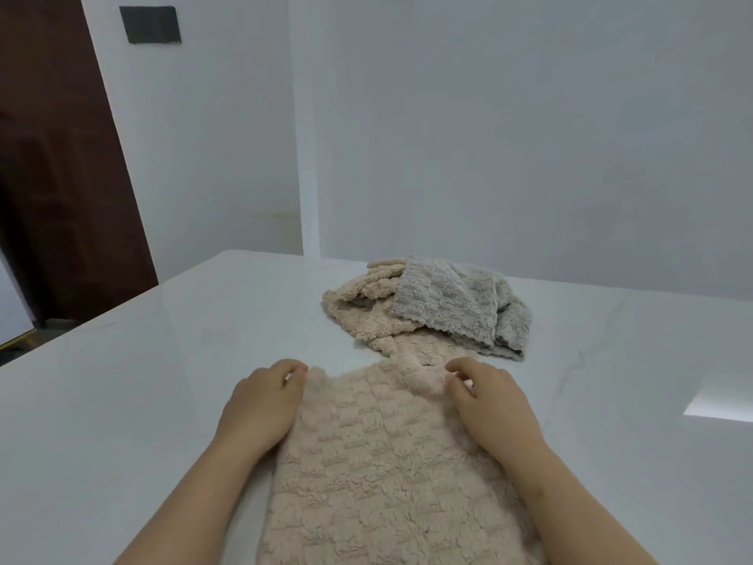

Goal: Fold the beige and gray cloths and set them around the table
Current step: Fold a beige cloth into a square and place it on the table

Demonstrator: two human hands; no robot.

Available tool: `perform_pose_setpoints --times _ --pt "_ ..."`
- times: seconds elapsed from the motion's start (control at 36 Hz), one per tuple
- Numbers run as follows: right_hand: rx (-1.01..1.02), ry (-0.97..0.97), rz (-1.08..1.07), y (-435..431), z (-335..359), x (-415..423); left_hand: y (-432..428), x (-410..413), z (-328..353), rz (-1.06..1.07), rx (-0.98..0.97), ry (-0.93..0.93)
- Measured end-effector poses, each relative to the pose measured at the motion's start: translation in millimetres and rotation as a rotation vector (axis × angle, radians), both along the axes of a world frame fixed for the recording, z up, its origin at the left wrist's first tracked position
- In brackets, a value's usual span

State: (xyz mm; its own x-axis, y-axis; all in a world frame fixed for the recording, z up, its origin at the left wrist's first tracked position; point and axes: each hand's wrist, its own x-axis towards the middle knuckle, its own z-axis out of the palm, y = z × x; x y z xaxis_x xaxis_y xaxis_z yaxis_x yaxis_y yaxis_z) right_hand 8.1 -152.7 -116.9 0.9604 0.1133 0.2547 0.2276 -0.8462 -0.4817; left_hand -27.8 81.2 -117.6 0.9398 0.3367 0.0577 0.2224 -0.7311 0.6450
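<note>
A beige waffle-textured cloth [375, 462] lies spread on the white table in front of me. My left hand [265, 401] pinches its far left corner with curled fingers. My right hand [489, 401] pinches its far right corner the same way. Beyond my hands sits a heap of cloths: a gray cloth [452, 307] draped over more beige cloth [362, 303]. The heap touches the far edge of the spread cloth.
The white marble-look table [163, 381] reaches back to a pale wall. A dark brown door [61, 177] stands at the left, past the table's left edge. A bright light patch [721, 401] lies on the table at the right.
</note>
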Motion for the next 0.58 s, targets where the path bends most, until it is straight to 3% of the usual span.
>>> perform_pose_setpoints --times 0.08,0.17,0.25,0.39,0.53,0.58 --pt "-0.162 -0.041 -0.073 1 -4 1 -6 2 -3 -0.007 0.356 0.158" --pt "-0.249 0.027 -0.114 2 -8 2 -11 2 -2 -0.023 0.38 0.195" --pt "-0.25 0.064 -0.125 1 -10 3 -13 0 -5 -0.038 0.243 0.076" --pt "-0.119 -0.015 -0.083 0 -8 7 -15 1 3 0.07 -0.351 -0.248" --pt "0.217 -0.122 -0.025 4 -1 11 3 12 20 0.059 -0.604 -0.24" --pt "0.284 -0.142 -0.008 6 1 17 11 17 22 0.029 -0.604 -0.189"
